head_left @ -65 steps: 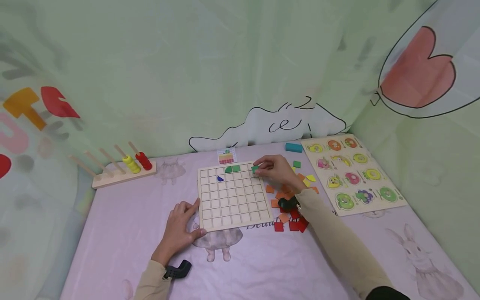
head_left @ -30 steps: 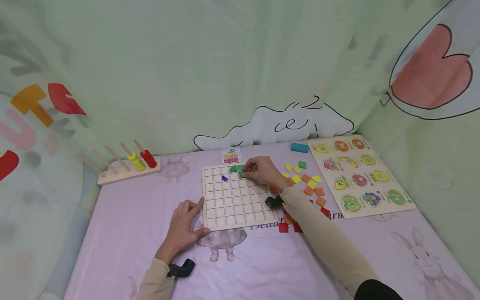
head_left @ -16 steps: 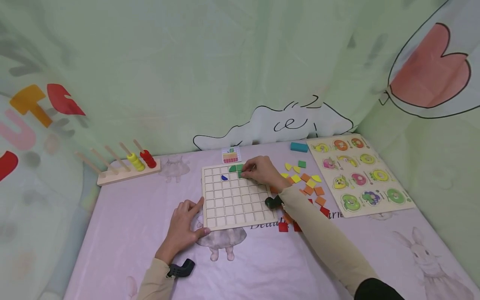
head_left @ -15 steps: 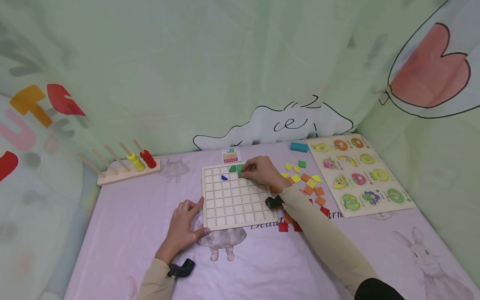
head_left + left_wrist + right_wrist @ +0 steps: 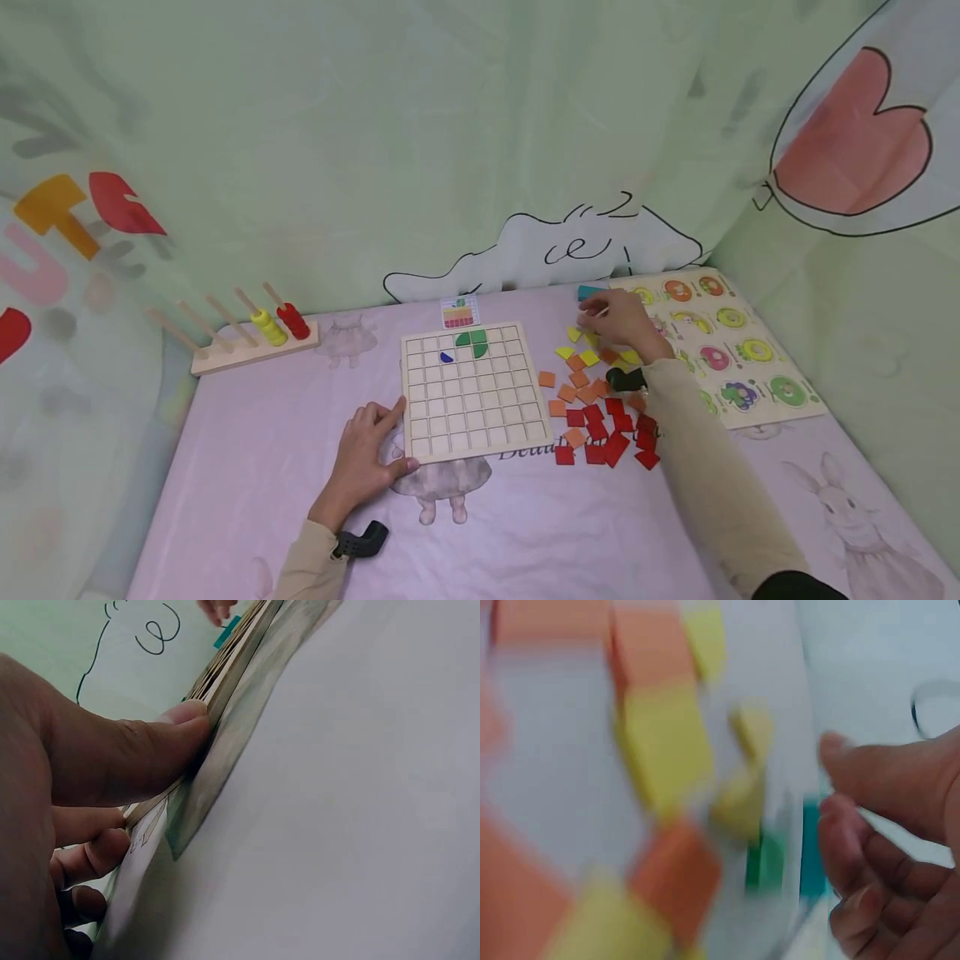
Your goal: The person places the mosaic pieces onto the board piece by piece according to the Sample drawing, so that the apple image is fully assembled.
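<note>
The wooden grid board (image 5: 468,417) lies on the table. My left hand (image 5: 363,454) holds its near left corner, index finger at the left edge and thumb (image 5: 161,761) at the near edge. Three green pieces (image 5: 479,338) sit together in the board's far rows, with a small blue piece (image 5: 446,357) to their lower left. My right hand (image 5: 622,321) hovers beyond the loose tiles, thumb and fingers apart with nothing between them. Near its fingertips in the right wrist view are a green tile (image 5: 766,859) and a teal block (image 5: 812,847). The head view hides that green tile behind the hand.
Orange tiles (image 5: 567,393), yellow pieces (image 5: 565,353) and red tiles (image 5: 596,431) lie scattered right of the board. A picture card (image 5: 460,312) lies beyond it. A fruit puzzle board (image 5: 757,379) is at the right, a peg stand with beads (image 5: 255,343) at the far left.
My right hand brought a green tile left across the board, set it below the other green pieces, let go and moved right over the loose tiles. My left hand kept its place at the corner.
</note>
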`<action>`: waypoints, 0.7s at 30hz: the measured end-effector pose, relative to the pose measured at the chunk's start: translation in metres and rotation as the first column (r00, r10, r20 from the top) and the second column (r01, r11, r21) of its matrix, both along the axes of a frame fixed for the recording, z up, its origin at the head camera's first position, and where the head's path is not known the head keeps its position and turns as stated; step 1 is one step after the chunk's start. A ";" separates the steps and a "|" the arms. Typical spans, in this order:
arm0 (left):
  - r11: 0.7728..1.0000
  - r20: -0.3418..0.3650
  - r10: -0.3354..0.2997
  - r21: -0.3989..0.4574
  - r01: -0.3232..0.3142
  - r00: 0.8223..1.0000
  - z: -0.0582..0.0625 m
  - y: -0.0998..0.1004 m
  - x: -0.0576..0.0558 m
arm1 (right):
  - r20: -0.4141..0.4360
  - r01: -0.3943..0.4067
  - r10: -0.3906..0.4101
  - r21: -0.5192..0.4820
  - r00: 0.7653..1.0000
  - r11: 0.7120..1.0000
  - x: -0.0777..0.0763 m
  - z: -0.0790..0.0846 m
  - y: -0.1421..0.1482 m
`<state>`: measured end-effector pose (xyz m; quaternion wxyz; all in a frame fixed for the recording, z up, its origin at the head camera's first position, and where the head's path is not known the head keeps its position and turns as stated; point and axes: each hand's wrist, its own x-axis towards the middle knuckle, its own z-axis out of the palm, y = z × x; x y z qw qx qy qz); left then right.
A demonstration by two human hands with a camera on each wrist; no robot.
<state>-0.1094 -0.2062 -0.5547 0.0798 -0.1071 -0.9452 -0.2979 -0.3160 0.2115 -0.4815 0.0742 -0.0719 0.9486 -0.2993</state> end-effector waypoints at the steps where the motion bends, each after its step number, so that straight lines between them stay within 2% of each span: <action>1: 1.000 0.003 0.000 -0.003 0.000 1.000 0.000 0.000 0.000 | 0.011 0.022 -0.022 0.020 1.000 1.000 -0.001 -0.001 0.007; 4: 1.000 0.017 0.002 -0.001 -0.002 1.000 0.002 0.001 0.000 | 0.072 0.050 -0.054 0.064 0.996 0.997 -0.001 -0.005 0.022; 7: 1.000 0.024 0.005 0.001 -0.005 1.000 0.004 0.001 0.000 | 0.096 0.049 -0.056 0.072 0.994 0.996 0.000 -0.011 0.027; 16: 1.000 0.031 0.006 0.010 -0.007 1.000 0.005 0.001 0.001 | 0.091 0.059 -0.066 0.074 0.994 0.995 -0.002 -0.019 0.028; 21: 1.000 0.029 0.006 0.010 -0.006 1.000 0.004 0.001 0.001 | 0.016 0.072 -0.072 0.003 0.997 0.997 0.000 -0.021 0.027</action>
